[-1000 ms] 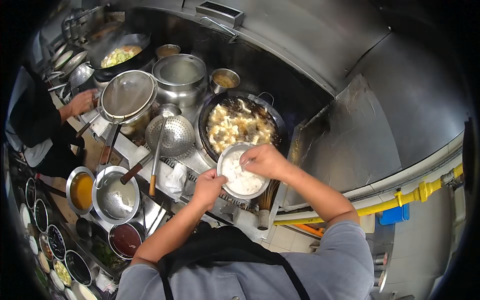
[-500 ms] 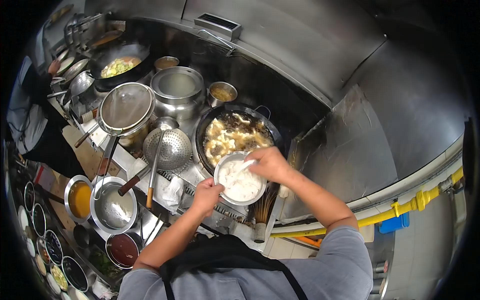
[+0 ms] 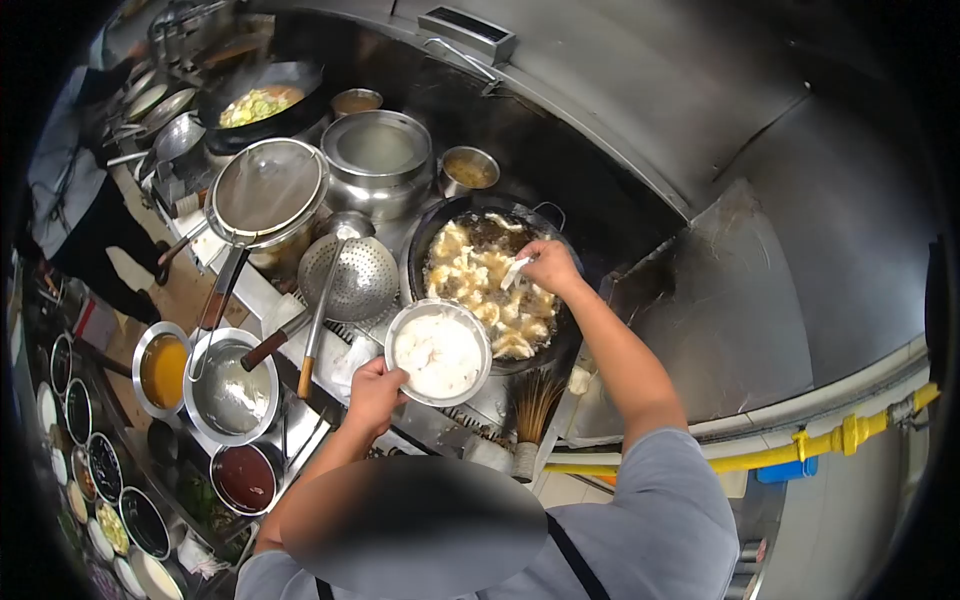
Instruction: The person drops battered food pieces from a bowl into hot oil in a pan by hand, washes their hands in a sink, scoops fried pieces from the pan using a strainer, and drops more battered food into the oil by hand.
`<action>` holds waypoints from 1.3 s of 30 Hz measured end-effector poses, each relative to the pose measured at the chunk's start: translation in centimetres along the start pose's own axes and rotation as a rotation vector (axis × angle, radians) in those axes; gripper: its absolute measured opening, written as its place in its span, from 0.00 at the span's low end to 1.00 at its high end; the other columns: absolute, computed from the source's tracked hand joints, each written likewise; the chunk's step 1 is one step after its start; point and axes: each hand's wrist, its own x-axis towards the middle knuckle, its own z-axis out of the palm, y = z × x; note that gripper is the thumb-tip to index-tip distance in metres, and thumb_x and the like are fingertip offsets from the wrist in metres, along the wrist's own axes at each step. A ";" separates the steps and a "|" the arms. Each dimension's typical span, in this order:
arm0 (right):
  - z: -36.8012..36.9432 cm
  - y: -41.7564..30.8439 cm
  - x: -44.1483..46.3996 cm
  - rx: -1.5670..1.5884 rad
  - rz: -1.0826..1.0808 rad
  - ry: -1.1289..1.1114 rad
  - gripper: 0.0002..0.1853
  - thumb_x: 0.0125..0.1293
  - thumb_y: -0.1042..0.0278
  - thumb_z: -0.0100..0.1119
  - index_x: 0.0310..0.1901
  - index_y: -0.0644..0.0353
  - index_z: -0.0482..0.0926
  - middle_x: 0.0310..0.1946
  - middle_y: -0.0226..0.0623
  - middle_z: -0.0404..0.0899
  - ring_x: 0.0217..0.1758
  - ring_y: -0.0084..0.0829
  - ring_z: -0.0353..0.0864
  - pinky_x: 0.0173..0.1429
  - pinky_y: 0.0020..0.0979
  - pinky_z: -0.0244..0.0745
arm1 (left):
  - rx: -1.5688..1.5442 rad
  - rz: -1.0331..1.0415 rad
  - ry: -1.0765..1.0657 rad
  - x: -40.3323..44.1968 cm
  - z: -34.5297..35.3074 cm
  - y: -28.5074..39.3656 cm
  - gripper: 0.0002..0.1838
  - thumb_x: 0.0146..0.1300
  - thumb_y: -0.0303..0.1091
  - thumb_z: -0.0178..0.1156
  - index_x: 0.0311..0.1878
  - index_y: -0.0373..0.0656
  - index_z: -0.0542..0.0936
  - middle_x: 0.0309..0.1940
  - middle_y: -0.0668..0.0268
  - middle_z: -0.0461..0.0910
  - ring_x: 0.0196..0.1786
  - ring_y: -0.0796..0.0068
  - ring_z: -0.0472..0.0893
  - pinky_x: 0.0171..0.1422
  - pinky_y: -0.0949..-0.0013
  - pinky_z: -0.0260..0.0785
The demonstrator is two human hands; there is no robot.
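Observation:
My left hand (image 3: 376,392) grips the near-left rim of a metal bowl (image 3: 487,356), thumb over its edge. White, wet batter-coated pieces (image 3: 438,352) fill much of the bowl. Over a black wok (image 3: 566,322) of bubbling oil, my right hand (image 3: 550,267) pinches a white batter-coated piece (image 3: 514,272) that hangs from the fingertips. Many pale golden pieces (image 3: 468,280) float in the oil. The bowl is held just beside the wok's near-left edge, covering part of it.
A perforated ladle (image 3: 362,282), a mesh strainer (image 3: 268,190) and a lidded metal pot (image 3: 390,190) stand left of the wok. A bamboo brush (image 3: 530,420) lies at its near side. Sauce bowls (image 3: 243,478) line the left. A person (image 3: 85,200) stands at far left.
My right hand has moved from inside the bowl to over the wok, taking a battered piece with it. My left hand has shifted the bowl slightly left. The camera view has shifted.

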 end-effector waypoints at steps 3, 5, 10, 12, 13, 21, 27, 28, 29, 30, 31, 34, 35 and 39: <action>4.7 6.9 2.6 -0.093 0.027 -0.062 0.12 0.51 0.73 0.63 0.39 0.55 0.87 0.34 0.40 0.86 0.35 0.31 0.84 0.44 0.32 0.77 | -0.024 0.004 0.044 -1.3 -0.4 0.9 0.04 0.56 0.24 0.57 0.35 0.39 0.79 0.28 0.69 0.80 0.26 0.83 0.76 0.28 0.76 0.73; 6.6 10.8 3.1 -0.318 -0.045 0.129 0.15 0.52 0.74 0.60 0.42 0.54 0.86 0.38 0.44 0.85 0.41 0.38 0.86 0.47 0.34 0.78 | 0.084 0.001 0.080 -1.8 -1.1 1.0 0.04 0.56 0.24 0.57 0.34 0.39 0.80 0.27 0.68 0.80 0.25 0.83 0.77 0.28 0.77 0.73; -0.4 5.2 1.5 -0.156 0.049 0.318 0.13 0.54 0.74 0.59 0.42 0.58 0.85 0.41 0.48 0.83 0.46 0.47 0.82 0.54 0.38 0.76 | -0.016 0.033 0.079 -1.6 -1.2 0.9 0.02 0.56 0.24 0.58 0.28 0.40 0.77 0.24 0.69 0.78 0.23 0.82 0.75 0.26 0.77 0.71; -3.5 -1.2 -1.3 -0.209 -0.079 0.350 0.12 0.55 0.73 0.59 0.41 0.58 0.85 0.39 0.46 0.84 0.44 0.45 0.83 0.52 0.37 0.78 | 0.006 0.030 0.055 -1.2 -0.8 1.1 0.03 0.56 0.24 0.58 0.27 0.41 0.77 0.24 0.69 0.78 0.23 0.82 0.75 0.26 0.77 0.71; -4.2 -3.7 -2.7 -0.206 -0.089 0.227 0.12 0.56 0.74 0.60 0.42 0.59 0.85 0.39 0.46 0.84 0.43 0.41 0.85 0.52 0.35 0.78 | 0.023 0.039 0.026 -0.9 0.0 1.3 0.04 0.56 0.23 0.58 0.27 0.41 0.76 0.24 0.69 0.78 0.23 0.82 0.75 0.26 0.77 0.70; -0.3 -13.0 -11.2 -0.222 -0.545 -0.334 0.16 0.53 0.72 0.64 0.46 0.59 0.83 0.40 0.43 0.84 0.40 0.37 0.84 0.48 0.32 0.78 | 0.088 0.095 -0.209 -0.8 4.6 2.7 0.05 0.56 0.21 0.57 0.27 0.43 0.74 0.24 0.69 0.77 0.23 0.81 0.75 0.27 0.76 0.72; -4.8 -12.4 -9.5 0.153 -0.232 -0.211 0.13 0.55 0.79 0.59 0.43 0.62 0.85 0.36 0.39 0.85 0.37 0.25 0.83 0.43 0.27 0.77 | 0.005 0.040 -0.123 0.4 4.0 2.2 0.05 0.54 0.24 0.59 0.25 0.41 0.75 0.22 0.70 0.75 0.22 0.81 0.73 0.26 0.75 0.70; -5.3 -12.1 -8.5 0.168 -0.181 -0.196 0.13 0.59 0.79 0.58 0.45 0.62 0.85 0.35 0.35 0.85 0.34 0.20 0.80 0.39 0.24 0.76 | 0.001 0.047 -0.120 0.4 3.8 2.4 0.05 0.54 0.24 0.59 0.25 0.41 0.75 0.22 0.70 0.75 0.22 0.81 0.73 0.26 0.75 0.70; -5.9 -12.0 -7.6 0.205 -0.098 -0.184 0.12 0.62 0.77 0.57 0.46 0.62 0.84 0.31 0.32 0.84 0.29 0.17 0.77 0.35 0.22 0.74 | 0.023 0.042 -0.107 0.5 3.6 2.7 0.05 0.54 0.23 0.59 0.24 0.41 0.75 0.22 0.70 0.75 0.22 0.81 0.73 0.26 0.75 0.70; -6.3 -12.0 -6.7 0.311 -0.035 -0.144 0.11 0.63 0.77 0.57 0.46 0.63 0.84 0.29 0.31 0.83 0.28 0.15 0.76 0.34 0.20 0.73 | 0.044 0.038 -0.092 0.6 3.3 3.0 0.05 0.53 0.23 0.59 0.24 0.41 0.74 0.22 0.69 0.75 0.22 0.80 0.73 0.26 0.74 0.70; -6.7 -12.1 -5.7 0.416 0.026 -0.110 0.10 0.64 0.76 0.57 0.45 0.64 0.84 0.27 0.30 0.82 0.26 0.14 0.75 0.32 0.19 0.71 | 0.040 0.048 -0.080 1.0 2.7 2.9 0.05 0.53 0.23 0.59 0.24 0.41 0.74 0.22 0.69 0.75 0.22 0.80 0.73 0.26 0.74 0.70; -6.5 -10.2 -1.8 0.607 0.076 -0.006 0.11 0.60 0.78 0.58 0.45 0.68 0.83 0.26 0.31 0.82 0.25 0.17 0.76 0.30 0.19 0.70 | 0.114 0.071 -0.043 2.3 1.3 2.0 0.02 0.55 0.23 0.58 0.30 0.41 0.75 0.27 0.68 0.78 0.26 0.81 0.77 0.29 0.75 0.74; -6.0 -9.0 -0.3 0.674 0.095 0.034 0.12 0.60 0.78 0.58 0.45 0.68 0.83 0.25 0.32 0.82 0.24 0.17 0.76 0.30 0.19 0.70 | 0.110 0.075 -0.033 2.4 0.9 1.8 0.02 0.55 0.23 0.58 0.30 0.41 0.75 0.27 0.68 0.78 0.26 0.81 0.77 0.29 0.75 0.74; -3.2 -4.0 5.1 0.442 0.078 0.153 0.09 0.53 0.80 0.59 0.36 0.67 0.85 0.21 0.30 0.79 0.22 0.18 0.74 0.26 0.23 0.67 | 0.093 0.095 0.035 1.5 -0.8 2.7 0.01 0.55 0.23 0.58 0.31 0.40 0.76 0.26 0.69 0.78 0.26 0.82 0.77 0.29 0.76 0.74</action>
